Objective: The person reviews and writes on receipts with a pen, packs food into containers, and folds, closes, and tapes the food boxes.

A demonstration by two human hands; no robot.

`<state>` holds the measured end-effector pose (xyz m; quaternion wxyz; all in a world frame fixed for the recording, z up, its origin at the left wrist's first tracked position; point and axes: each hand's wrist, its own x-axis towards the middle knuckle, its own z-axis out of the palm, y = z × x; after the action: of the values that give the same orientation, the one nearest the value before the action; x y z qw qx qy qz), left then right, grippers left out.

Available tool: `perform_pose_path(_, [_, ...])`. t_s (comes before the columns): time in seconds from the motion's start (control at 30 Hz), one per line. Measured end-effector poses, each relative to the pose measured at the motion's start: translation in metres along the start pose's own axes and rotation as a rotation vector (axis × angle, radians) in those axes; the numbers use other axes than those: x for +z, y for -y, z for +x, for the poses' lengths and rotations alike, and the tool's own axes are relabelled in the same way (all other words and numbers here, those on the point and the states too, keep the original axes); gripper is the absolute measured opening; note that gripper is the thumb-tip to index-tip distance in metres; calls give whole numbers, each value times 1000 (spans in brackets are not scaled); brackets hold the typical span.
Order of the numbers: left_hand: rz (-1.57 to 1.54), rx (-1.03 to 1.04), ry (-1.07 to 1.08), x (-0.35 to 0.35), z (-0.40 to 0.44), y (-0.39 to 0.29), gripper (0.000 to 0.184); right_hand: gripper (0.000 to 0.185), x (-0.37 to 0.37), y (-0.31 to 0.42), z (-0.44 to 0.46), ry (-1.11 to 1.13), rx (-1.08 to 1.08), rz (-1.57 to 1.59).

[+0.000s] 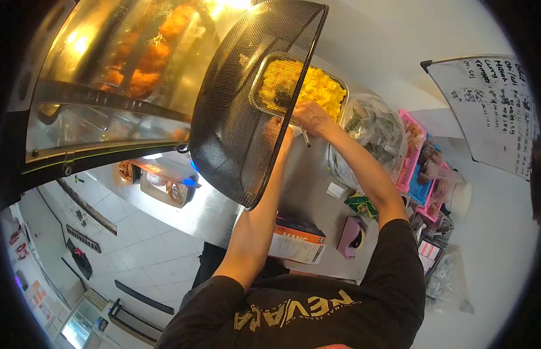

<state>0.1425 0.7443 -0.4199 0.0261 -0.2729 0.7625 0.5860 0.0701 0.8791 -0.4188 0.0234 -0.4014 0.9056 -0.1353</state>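
Note:
A black mesh cover [241, 104] stands tilted on its side over the counter. Behind it sits a metal tray [344, 87] of yellow food [320, 90], partly seen through the mesh. At the tray's near edge my right hand [311, 118] is closed round a thin metal utensil [306, 137], whose handle sticks out below the fingers. My left forearm reaches up behind the mesh cover's rim. Only a blurred part of my left hand [275, 125] shows through the mesh, beside the tray, and its fingers are hidden.
A lit glass case [107, 125] with fried food is at the left. Right of the tray lie a clear plastic bag [372, 136] and pink and blue baskets [411, 151]. Nearer are a tape dispenser [352, 237] and an orange-white box [296, 241]. A whiteboard [485, 110] hangs at right.

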Motion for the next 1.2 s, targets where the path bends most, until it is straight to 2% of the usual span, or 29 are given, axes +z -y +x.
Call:
perform_pose_path(0.1, [59,77,2,3,9,17,35,9,-21,7,8,83,80,6])
perform_pose_path(0.13, [87,93,15,1,10,18,35,8,-20,2,9,17,25,71])
perform_pose_path(0.17, [116,109,29,0,10,19,36,7,-20,-2,13,50,18,37])
perform_pose_path(0.27, [53,88,94,-5,11,17,40,5,-33,-5,27,188,36,-43])
perform_pose_path(0.37, [94,61,135,-4,22,30,40,4,-46,-15,29,205,47,9])
perform_pose_path(0.4, [135,80,135,9,40,65,39,5,-49,-20,28,210,72,65])
perform_pose_path(0.47, [172,92,106,15,42,70,39,6,-56,-30,24,218,255,400])
perform_pose_path(0.53, [194,98,70,13,36,60,39,7,-58,-45,22,277,283,449])
perform_pose_path(0.63, [222,102,31,10,30,54,38,7,-59,-47,21,95,255,210])
perform_pose_path(0.67, [232,102,25,9,27,53,38,5,-59,-46,22,102,216,54])
perform_pose_path(0.77, [246,101,13,6,20,52,38,2,-40,-15,19,-70,-39,-137])
perform_pose_path(0.9, [255,107,6,8,20,54,37,9,-26,-12,10,118,-139,-244])
perform_pose_path(1.03, [283,132,-10,14,24,54,37,7,-50,-22,12,245,43,-100])
perform_pose_path(1.07, [323,159,-73,15,24,53,37,7,-50,-33,12,271,58,-36])
perform_pose_path(1.17, [272,184,-18,20,35,73,39,21,-42,-64,7,171,-65,218])
perform_pose_path(1.2, [244,161,-19,16,34,67,40,26,-43,-66,3,22,-105,376])
